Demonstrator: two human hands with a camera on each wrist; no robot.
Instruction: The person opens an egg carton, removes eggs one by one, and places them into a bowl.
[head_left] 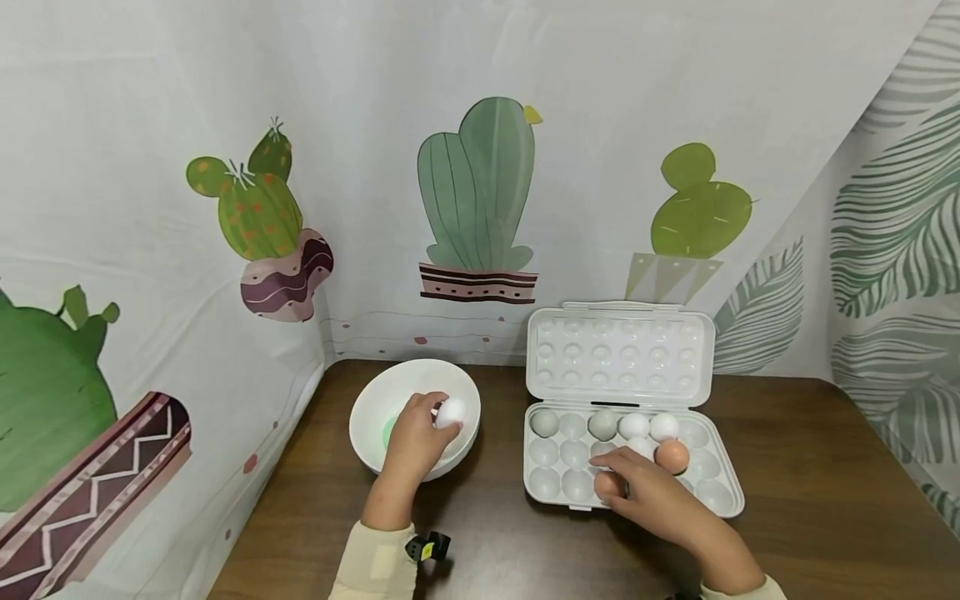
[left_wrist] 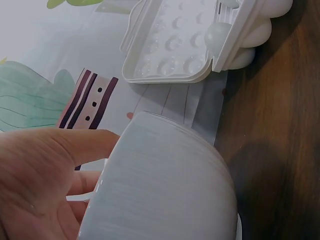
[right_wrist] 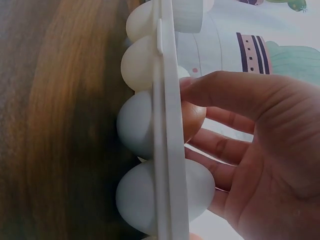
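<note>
Over the white bowl point(head_left: 363, 417), my left hand point(head_left: 411, 437) holds a white egg point(head_left: 452, 412) between thumb and fingers. In the left wrist view the bowl's outer wall point(left_wrist: 165, 185) hides that egg, and part of the left hand point(left_wrist: 40, 175) shows beyond the rim. My right hand point(head_left: 645, 492) grips a brown egg point(head_left: 609, 487) in the front row of an egg carton point(head_left: 731, 500). The right wrist view has the thumb and fingers round the brown egg point(right_wrist: 194, 120), beside a white egg point(right_wrist: 200, 185).
Several other eggs sit in the carton, among them a brown egg point(head_left: 672, 456), a white egg point(head_left: 664, 427) and a pale greenish egg point(head_left: 544, 422). Its lid point(head_left: 618, 354) stands up at the back against the printed cloth point(head_left: 375, 208). Something green point(head_left: 388, 429) shows inside the bowl.
</note>
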